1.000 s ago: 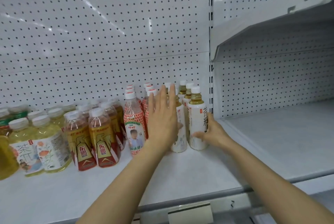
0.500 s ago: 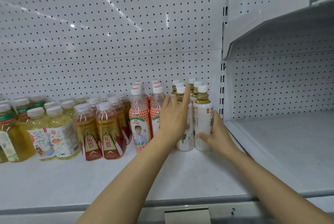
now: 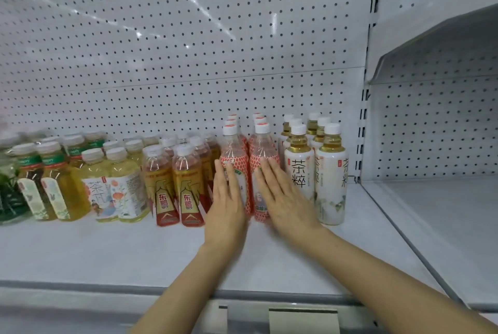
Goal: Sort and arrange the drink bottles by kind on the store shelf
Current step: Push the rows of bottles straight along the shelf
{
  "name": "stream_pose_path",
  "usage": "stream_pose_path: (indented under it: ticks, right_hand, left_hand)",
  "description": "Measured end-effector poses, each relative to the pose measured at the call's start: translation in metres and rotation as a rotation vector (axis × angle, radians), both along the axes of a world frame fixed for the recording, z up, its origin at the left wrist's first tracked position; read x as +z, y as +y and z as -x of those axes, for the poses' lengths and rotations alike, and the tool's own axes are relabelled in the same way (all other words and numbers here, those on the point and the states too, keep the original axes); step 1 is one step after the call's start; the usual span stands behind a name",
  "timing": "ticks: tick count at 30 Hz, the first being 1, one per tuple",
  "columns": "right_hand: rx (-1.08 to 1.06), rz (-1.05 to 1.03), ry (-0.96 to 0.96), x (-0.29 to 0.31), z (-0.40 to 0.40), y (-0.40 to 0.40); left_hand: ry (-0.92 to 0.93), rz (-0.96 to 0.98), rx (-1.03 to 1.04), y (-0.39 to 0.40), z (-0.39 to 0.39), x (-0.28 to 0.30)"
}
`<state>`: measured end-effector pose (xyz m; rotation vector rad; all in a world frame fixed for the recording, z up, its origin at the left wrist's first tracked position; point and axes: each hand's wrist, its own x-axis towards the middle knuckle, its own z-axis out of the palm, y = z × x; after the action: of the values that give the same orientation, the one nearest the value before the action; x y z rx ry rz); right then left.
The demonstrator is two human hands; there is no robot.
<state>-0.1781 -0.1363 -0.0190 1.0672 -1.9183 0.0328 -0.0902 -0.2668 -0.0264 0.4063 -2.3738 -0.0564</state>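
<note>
Bottles stand in rows by kind on the white shelf [image 3: 134,253]. From the left come green-capped tea bottles [image 3: 51,188], pale yellow tea bottles [image 3: 118,188], red-and-gold energy drink bottles [image 3: 176,188], red-patterned bottles [image 3: 262,150] and white-labelled tea bottles [image 3: 330,180]. My left hand [image 3: 227,207] lies flat with straight fingers against the front left red-patterned bottle. My right hand [image 3: 285,199] lies flat against the front right red-patterned bottle, beside the white-labelled teas. Neither hand grips anything.
A perforated white back panel [image 3: 188,64] rises behind the bottles. An upright post [image 3: 362,145] divides this bay from the bare shelf bay [image 3: 444,226] on the right, which has a higher shelf [image 3: 436,45] above. A price-tag holder [image 3: 303,320] sits on the front rail.
Both hands have moved left from the white-labelled tea bottles to the red-patterned bottles. The view has swung left, showing more bottles on that side.
</note>
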Motion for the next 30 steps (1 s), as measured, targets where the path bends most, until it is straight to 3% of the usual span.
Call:
stream_pose_path:
  ticks: [3, 6, 10, 14, 20, 24, 30]
  right_hand:
    - [-0.007, -0.002, 0.011, -0.002, -0.001, 0.000]
    - [-0.012, 0.015, -0.074, 0.000, -0.006, -0.001]
    - [0.058, 0.009, -0.103, 0.000, -0.034, -0.023]
    - [0.080, 0.007, -0.097, 0.001, -0.067, -0.070]
    - [-0.019, 0.051, -0.180, 0.000, -0.086, -0.138]
    - [-0.109, 0.050, -0.098, 0.003, -0.095, -0.157]
    - [-0.205, 0.065, -0.179, 0.001, -0.106, -0.167]
  left_hand:
    - [0.006, -0.076, -0.002, 0.007, 0.003, -0.002]
    - [0.009, -0.026, -0.006, 0.004, 0.000, 0.002]
    - [-0.023, 0.227, 0.018, -0.018, -0.033, 0.002]
    - [0.046, 0.287, 0.084, -0.083, -0.073, 0.006]
    - [0.031, 0.139, -0.033, -0.169, -0.088, 0.000]
    - [-0.034, 0.057, -0.136, -0.185, -0.072, 0.003]
    - [-0.021, 0.064, -0.257, -0.203, -0.075, 0.001]
